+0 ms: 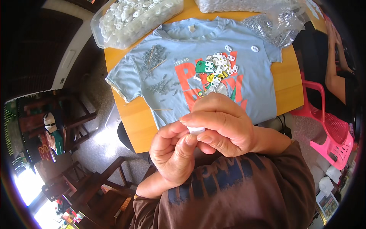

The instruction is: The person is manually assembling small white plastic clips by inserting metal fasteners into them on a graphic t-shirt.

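Observation:
My left hand [173, 152] and my right hand [221, 124] are held close to my chest, both pinching one small white plastic piece [196, 130] that mostly hides between the fingertips. Beyond them a light blue T-shirt [171, 70] with a dinosaur print lies spread on the orange table [131, 118]. A small heap of white plastic clips [219, 66] rests on the print. Loose thin metal pins [154, 57] lie scattered on the shirt's left side.
A clear plastic tub [133, 19] full of white clips stands at the table's far left. A clear bag of metal pins [274, 23] sits at the far right. Another person's arm [335, 65] and a pink plastic chair [331, 129] are on the right. Dark wooden chairs [99, 183] stand at lower left.

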Tool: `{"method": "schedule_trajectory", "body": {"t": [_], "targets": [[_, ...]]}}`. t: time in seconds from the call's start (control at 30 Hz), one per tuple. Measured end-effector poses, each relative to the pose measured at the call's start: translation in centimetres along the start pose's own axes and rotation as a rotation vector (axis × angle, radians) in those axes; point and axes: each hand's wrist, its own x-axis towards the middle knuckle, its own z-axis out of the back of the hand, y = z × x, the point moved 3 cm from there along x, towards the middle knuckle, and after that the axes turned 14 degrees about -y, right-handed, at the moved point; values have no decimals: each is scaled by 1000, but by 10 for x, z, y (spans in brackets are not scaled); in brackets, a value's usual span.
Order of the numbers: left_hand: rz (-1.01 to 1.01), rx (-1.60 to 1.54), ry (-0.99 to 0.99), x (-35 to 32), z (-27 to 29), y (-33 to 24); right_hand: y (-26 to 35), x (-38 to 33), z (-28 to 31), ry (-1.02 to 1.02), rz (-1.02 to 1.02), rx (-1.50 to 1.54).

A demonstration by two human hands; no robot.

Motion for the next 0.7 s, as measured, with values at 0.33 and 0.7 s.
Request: {"method": "schedule_trajectory", "body": {"t": [0.33,0.7], "targets": [[-41,-10,10,-3,2,-1,-2,-1,-11,-87,158,27],[12,-42,12,-4,8,-1,1,-7,-9,-11,126,-63]]}}
